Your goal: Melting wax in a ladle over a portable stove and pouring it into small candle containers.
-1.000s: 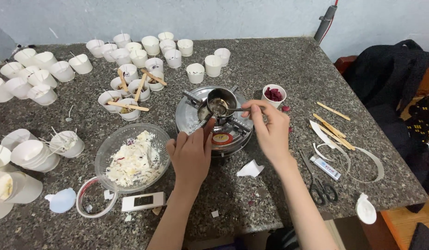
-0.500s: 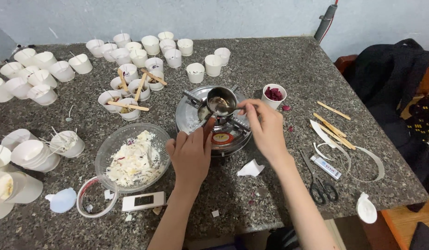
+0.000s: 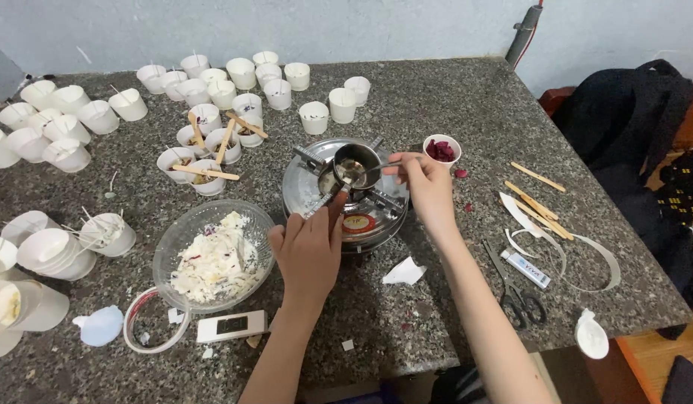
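A small metal pot (image 3: 356,166) sits on a round metal stove (image 3: 345,196) in the middle of the stone table. My left hand (image 3: 309,251) grips the pot's handle, which runs toward me. My right hand (image 3: 427,187) pinches a metal spoon (image 3: 367,170) whose bowl lies inside the pot. A small white cup of dark red petals (image 3: 441,149) stands just right of the stove. A clear glass bowl of white wax flakes (image 3: 212,254) sits left of my left hand.
Many small white cups (image 3: 242,72) crowd the back and left of the table, some with wicks and wooden sticks (image 3: 205,171). Scissors (image 3: 517,299), a small tube (image 3: 525,270), more sticks (image 3: 537,204) and paper strips lie at right. A white rectangular device (image 3: 231,325) lies near the front edge.
My right hand has shifted up and slightly back with the spoon, lifting its handle while the bowl stays in the pot. My left hand has held still on the pot handle.
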